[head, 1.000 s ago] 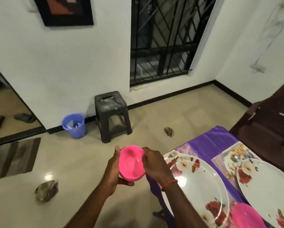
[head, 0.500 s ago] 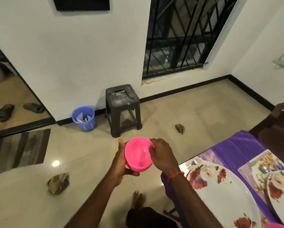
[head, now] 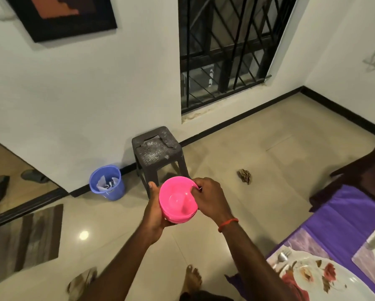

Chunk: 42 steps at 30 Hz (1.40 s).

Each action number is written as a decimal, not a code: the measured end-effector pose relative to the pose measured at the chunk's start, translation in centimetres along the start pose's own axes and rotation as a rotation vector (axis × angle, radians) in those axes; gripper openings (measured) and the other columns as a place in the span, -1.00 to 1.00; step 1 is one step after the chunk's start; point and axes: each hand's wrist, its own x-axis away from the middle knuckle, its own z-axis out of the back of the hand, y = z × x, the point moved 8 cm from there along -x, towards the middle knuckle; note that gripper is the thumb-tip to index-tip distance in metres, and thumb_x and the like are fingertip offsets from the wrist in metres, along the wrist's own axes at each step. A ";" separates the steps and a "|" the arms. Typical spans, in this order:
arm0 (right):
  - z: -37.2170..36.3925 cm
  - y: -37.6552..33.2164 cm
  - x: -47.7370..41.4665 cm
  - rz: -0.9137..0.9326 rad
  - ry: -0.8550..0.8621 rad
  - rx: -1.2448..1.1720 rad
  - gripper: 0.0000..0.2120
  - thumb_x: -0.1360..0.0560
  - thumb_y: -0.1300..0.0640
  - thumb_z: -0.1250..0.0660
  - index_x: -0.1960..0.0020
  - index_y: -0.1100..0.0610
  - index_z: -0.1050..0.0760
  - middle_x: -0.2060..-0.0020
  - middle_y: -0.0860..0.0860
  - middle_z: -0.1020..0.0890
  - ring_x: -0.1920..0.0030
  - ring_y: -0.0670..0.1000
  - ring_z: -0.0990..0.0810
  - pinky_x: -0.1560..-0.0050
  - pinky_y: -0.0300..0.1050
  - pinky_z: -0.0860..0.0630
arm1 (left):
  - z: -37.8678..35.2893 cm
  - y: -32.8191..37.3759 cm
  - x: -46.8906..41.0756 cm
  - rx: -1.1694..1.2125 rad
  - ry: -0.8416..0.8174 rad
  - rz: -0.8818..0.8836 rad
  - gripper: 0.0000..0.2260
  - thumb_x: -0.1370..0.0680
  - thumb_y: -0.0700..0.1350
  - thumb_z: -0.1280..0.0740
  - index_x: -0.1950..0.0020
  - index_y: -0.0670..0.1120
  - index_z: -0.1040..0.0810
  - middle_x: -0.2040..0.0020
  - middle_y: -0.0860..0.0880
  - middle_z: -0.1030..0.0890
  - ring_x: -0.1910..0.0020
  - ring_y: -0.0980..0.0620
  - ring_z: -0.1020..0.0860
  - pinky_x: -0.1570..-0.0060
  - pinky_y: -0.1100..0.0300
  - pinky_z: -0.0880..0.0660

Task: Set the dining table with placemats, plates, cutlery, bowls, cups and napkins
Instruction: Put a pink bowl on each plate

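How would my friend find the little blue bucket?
Find the barred window in the white wall. Below its left corner stands a dark stool. The bucket sits on the floor just left of that stool, by the wall: the only blue thing there, with white scraps inside.

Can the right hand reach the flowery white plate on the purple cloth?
Probably yes: the round white floral plate lies near with nothing between, but the right hand is busy pinching the rim of the stacked pink plastic bowls.
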 end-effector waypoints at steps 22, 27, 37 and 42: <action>7.3 3.9 -14.4 -0.272 0.323 -0.156 -0.87 -0.56 0.15 -0.38 -0.06 0.11 -0.68 0.26 -0.15 -0.63 0.23 -0.04 -0.66 0.17 0.09 -0.67 | -9.5 12.6 -17.6 -0.244 -0.266 0.020 -0.15 -0.30 0.63 -0.15 -0.31 0.06 -0.57 -0.15 -0.19 -0.67 -0.11 -0.20 -0.67 -0.05 -0.21 -0.64; 9.0 3.3 -17.0 -0.323 0.413 -0.104 -0.84 -0.60 0.12 -0.34 -0.07 0.13 -0.67 0.27 -0.04 -0.66 0.29 0.00 -0.66 0.14 0.09 -0.64 | -11.9 15.0 -21.7 -0.310 -0.383 0.086 0.07 -0.07 0.73 -0.23 -0.33 0.02 -0.56 -0.15 -0.26 -0.66 -0.09 -0.26 -0.66 0.22 -0.03 -0.63; 11.3 6.7 -16.2 -0.548 0.575 -0.064 -0.86 -0.56 0.08 -0.37 -0.03 0.06 -0.69 0.38 -0.22 -0.56 0.33 -0.11 -0.60 0.12 -0.04 -0.61 | -17.4 15.7 -24.8 -0.416 -0.514 0.123 -0.37 -0.39 0.46 -0.13 -0.21 0.06 -0.59 -0.09 -0.16 -0.69 -0.05 -0.23 -0.67 -0.03 -0.21 -0.65; 12.8 10.1 -15.9 -0.658 0.607 -0.095 -0.86 -0.57 0.10 -0.35 0.00 0.08 -0.69 0.36 -0.13 -0.62 0.32 -0.01 -0.64 0.15 0.06 -0.63 | -21.6 14.2 -25.7 -0.453 -0.611 0.197 -0.43 -0.45 0.42 -0.11 -0.21 0.07 -0.58 -0.10 -0.15 -0.68 -0.06 -0.22 -0.66 -0.04 -0.23 -0.63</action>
